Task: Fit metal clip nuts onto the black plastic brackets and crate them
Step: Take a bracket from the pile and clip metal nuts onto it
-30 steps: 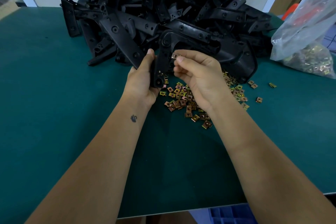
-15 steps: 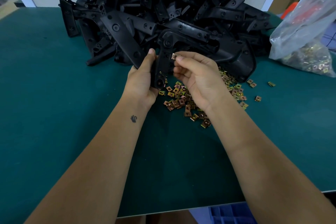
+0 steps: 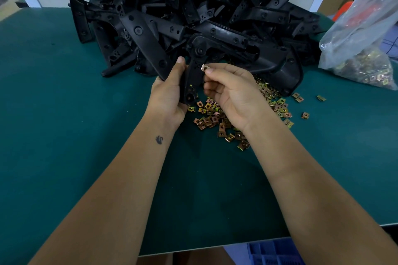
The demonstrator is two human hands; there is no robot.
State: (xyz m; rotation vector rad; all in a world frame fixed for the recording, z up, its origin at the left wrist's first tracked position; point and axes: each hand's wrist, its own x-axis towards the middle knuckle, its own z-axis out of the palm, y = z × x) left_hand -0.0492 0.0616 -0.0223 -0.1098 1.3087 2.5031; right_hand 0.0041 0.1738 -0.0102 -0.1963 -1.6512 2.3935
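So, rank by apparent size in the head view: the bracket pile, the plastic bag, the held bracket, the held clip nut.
1. bracket pile, largest by far.
2. plastic bag, though the frame edge cuts it off.
3. held bracket in the left hand; it is nearer the camera.
4. clip nut, pinched by the right hand, smallest.

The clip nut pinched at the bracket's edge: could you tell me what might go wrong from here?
The right hand pinches the clip nut only by its fingertips; if it slips, it would likely vanish among the loose clip nuts below. The left hand grips the bracket low down, so pushing near its upper part might twist it and seat the nut crooked.
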